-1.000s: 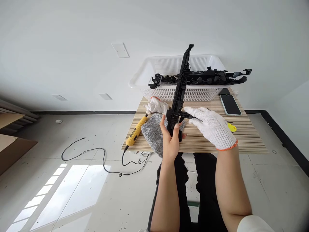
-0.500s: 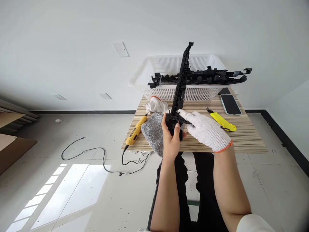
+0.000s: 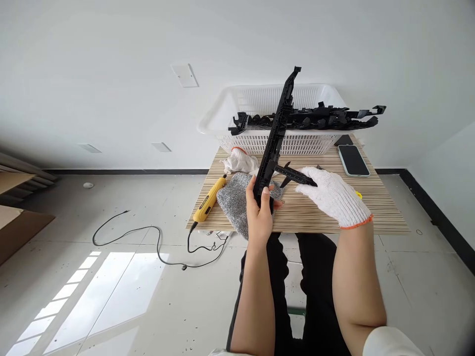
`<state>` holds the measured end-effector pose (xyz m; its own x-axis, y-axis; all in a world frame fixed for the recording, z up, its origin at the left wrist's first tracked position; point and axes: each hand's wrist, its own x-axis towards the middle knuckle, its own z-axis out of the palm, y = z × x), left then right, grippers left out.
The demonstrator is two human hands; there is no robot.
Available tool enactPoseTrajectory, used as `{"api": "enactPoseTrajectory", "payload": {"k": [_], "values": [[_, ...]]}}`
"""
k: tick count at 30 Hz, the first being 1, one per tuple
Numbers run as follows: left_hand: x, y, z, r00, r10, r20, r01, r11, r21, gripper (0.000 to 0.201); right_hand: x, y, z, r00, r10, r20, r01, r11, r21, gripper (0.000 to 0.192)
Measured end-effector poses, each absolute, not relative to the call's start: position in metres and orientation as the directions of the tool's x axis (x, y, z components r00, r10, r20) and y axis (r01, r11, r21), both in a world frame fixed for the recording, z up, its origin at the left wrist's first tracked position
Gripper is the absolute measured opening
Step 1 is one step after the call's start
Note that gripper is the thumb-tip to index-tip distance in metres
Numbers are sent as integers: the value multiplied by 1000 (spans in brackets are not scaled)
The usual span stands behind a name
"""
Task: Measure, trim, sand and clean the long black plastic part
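My bare left hand (image 3: 260, 210) is closed around the lower end of a long black plastic part (image 3: 276, 133), which slants up in front of the basket. My right hand (image 3: 332, 195), in a white knitted glove with an orange cuff, grips a black caliper (image 3: 297, 175) by its beam. The caliper points left, its head close beside the long part; whether they touch I cannot tell. Beneath my left hand lies a grey knitted glove (image 3: 233, 200). My right hand hides most of a yellow utility knife (image 3: 358, 195).
A white plastic basket (image 3: 218, 118) holds more black plastic parts (image 3: 322, 118), their ends jutting past its right rim. A yellow corded tool (image 3: 210, 200), a white glove (image 3: 240, 160) and a phone (image 3: 354, 160) rest on the slatted-pattern table (image 3: 374, 217). A black cable (image 3: 148, 227) trails across the floor.
The caliper has come away from my left hand and moved right with my right hand, turning so its jaws show. The long part has tilted slightly right at its top. The knife became mostly covered.
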<state>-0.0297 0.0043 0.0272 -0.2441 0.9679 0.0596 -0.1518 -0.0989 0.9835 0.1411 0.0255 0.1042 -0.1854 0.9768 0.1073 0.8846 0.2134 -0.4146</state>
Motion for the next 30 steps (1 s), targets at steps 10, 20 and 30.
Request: {"api": "enactPoseTrajectory", "payload": {"k": [10, 20, 30], "values": [[-26, 1, 25, -210, 974, 90, -100, -113, 989, 77, 123, 23, 102, -312, 934, 174, 842, 357, -404, 48], [-26, 1, 29, -209, 974, 90, -159, -125, 979, 69, 122, 29, 105, -117, 989, 90, 833, 147, -533, 36], [-27, 2, 31, -227, 972, 63, -176, -104, 979, 70, 129, 27, 105, -232, 963, 138, 893, 267, -362, 42]]}}
